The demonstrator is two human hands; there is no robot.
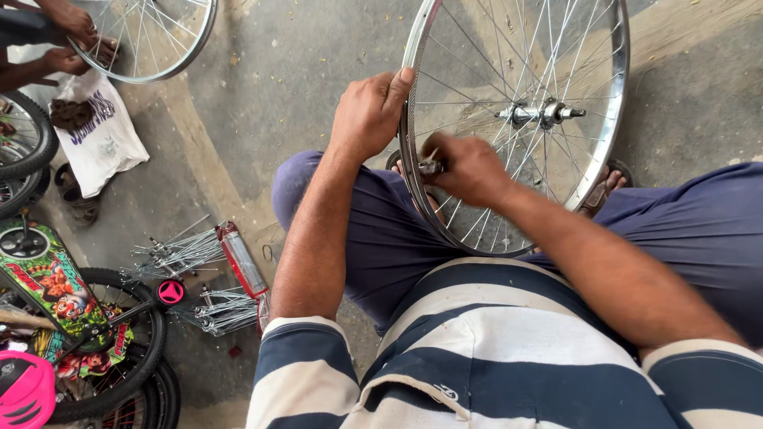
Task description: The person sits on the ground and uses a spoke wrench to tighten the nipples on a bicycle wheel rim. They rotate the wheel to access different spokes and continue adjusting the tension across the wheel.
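A silver spoked bicycle wheel stands upright between my knees, its hub at the centre. My left hand grips the rim on its left side, thumb over the edge. My right hand reaches through the spokes and is closed on a small metal tool pressed at the rim's inner side. I sit in dark blue trousers and a striped shirt.
Another person's hands hold a second spoked wheel at top left, above a white cloth. Bundles of loose spokes and a red-ended pump lie on the concrete. Small bicycles with black tyres crowd the lower left.
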